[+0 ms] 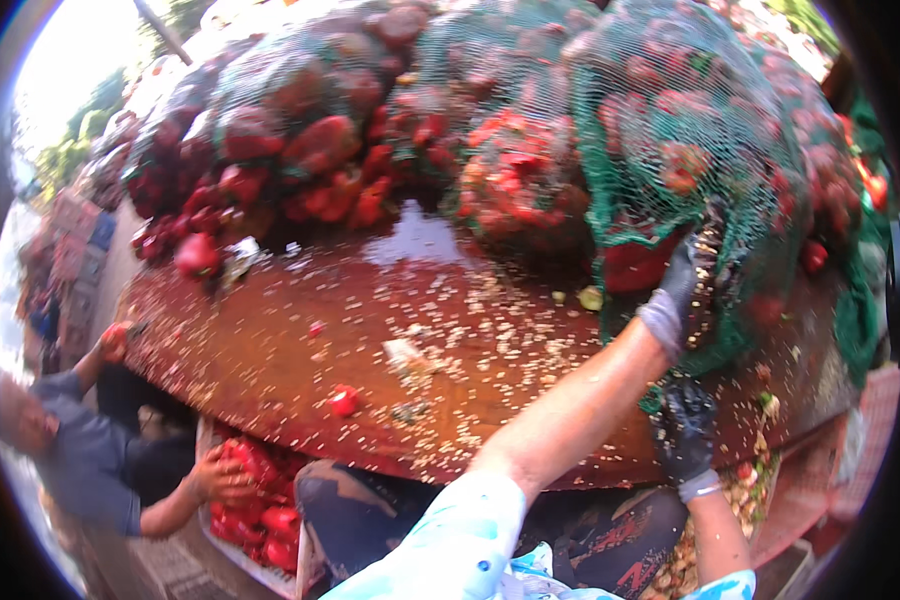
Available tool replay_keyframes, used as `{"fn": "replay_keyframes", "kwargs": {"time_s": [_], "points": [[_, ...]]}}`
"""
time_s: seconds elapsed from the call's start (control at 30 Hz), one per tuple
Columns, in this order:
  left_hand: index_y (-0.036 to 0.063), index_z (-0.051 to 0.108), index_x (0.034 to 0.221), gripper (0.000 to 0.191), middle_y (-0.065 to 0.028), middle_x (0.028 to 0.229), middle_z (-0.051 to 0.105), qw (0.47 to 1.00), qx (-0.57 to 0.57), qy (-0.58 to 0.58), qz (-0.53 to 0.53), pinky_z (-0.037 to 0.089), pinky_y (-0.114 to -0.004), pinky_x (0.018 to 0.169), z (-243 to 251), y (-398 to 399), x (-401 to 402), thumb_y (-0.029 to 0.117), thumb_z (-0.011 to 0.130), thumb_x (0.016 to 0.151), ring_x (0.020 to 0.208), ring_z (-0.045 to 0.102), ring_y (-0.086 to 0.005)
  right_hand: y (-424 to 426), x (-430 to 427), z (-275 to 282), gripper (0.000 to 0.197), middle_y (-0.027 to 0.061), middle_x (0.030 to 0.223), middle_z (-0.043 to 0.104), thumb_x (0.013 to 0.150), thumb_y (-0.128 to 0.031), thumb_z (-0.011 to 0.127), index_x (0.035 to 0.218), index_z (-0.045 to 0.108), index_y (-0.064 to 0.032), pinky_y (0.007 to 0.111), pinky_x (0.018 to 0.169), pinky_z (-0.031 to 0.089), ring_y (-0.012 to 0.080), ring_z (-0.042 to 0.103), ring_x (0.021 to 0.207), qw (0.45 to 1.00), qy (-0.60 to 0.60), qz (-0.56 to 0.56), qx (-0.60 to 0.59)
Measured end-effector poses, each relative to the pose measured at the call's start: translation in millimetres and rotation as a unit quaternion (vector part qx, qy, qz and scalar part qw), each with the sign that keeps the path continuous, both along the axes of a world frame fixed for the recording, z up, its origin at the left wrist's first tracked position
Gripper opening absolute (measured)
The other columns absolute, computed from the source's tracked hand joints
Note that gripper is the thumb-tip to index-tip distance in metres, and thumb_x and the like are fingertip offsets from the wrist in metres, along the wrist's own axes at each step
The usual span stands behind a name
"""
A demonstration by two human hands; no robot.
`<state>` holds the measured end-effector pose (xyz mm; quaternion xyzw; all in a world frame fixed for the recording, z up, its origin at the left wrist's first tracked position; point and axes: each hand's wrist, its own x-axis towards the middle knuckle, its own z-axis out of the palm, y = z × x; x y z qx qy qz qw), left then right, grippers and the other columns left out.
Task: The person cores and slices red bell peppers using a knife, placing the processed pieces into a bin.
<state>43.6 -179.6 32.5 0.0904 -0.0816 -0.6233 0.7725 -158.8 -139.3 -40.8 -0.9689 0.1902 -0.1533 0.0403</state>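
Note:
A green mesh sack full of red peppers stands at the right of the table, its mouth facing me. My left hand, in a dark glove speckled with pale seeds, reaches across to the sack's mouth. Mesh and blur hide how its fingers are set. Below it, near the table's front edge, my right hand in a black glove has its fingers closed on the sack's lower hem. A bit of green netting sticks out beside that hand. Inside the mouth, a dark red pepper shows.
More mesh sacks of peppers line the back of the wooden table. Seeds and a red pepper piece lie on it. Left, a person reaches over a crate of red peppers. Pepper scraps fill a container by my right forearm.

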Motion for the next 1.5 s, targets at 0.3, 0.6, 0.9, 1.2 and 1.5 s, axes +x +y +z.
{"fn": "replay_keyframes", "kwargs": {"time_s": [0.3,0.6,0.9,1.2,1.5], "points": [[0.0049,0.060,0.105,0.024,-0.0075,0.091,0.061,0.848,-0.235,-0.474,0.027,0.048,-0.035,0.071,59,18,7,0.018,0.060,0.085,0.079,0.057,-0.0200,-8,5,-6,0.030,0.0119,0.096,0.060,0.076,-0.010,0.060,0.106,0.058,-0.0075,0.047,0.089,0.041,0.0322,0.056,0.098,0.994,0.094,-0.043,0.015],[0.0068,0.059,0.116,0.030,-0.0026,0.098,0.063,0.924,-0.100,-0.251,-0.271,0.046,-0.027,0.075,105,153,21,0.016,0.061,0.088,0.083,0.057,-0.0102,24,-6,6,0.029,0.0090,0.107,0.061,0.084,-0.008,0.060,0.113,0.058,-0.0070,0.037,0.086,0.046,0.0193,0.056,0.100,0.920,0.004,-0.104,0.379],[0.0036,0.054,0.114,0.037,-0.0029,0.100,0.059,0.937,0.128,-0.179,-0.271,0.049,-0.027,0.075,120,180,1,0.020,0.067,0.083,0.087,0.058,-0.0125,-28,35,113,0.041,0.0030,0.120,0.056,0.096,-0.042,0.043,0.124,0.049,-0.0126,0.036,0.090,0.047,0.0177,0.056,0.106,0.493,-0.342,-0.219,0.769],[-0.0004,0.054,0.110,0.030,-0.0072,0.100,0.060,0.926,0.268,-0.008,-0.267,0.052,-0.029,0.073,113,190,-11,0.020,0.056,0.088,0.086,0.061,-0.0174,-77,50,171,0.037,0.0206,0.107,0.062,0.088,-0.024,0.046,0.107,0.057,0.0054,0.046,0.091,0.046,0.0357,0.060,0.096,0.203,-0.521,-0.088,0.824],[0.0061,0.059,0.105,0.017,-0.0064,0.099,0.063,0.904,0.361,-0.064,-0.220,0.054,-0.031,0.067,149,189,-20,0.011,0.053,0.090,0.082,0.063,-0.0178,-71,62,168,0.025,0.0103,0.097,0.064,0.092,-0.024,0.052,0.108,0.057,-0.0056,0.041,0.086,0.049,0.0246,0.062,0.087,0.184,-0.508,-0.228,0.810]]}}
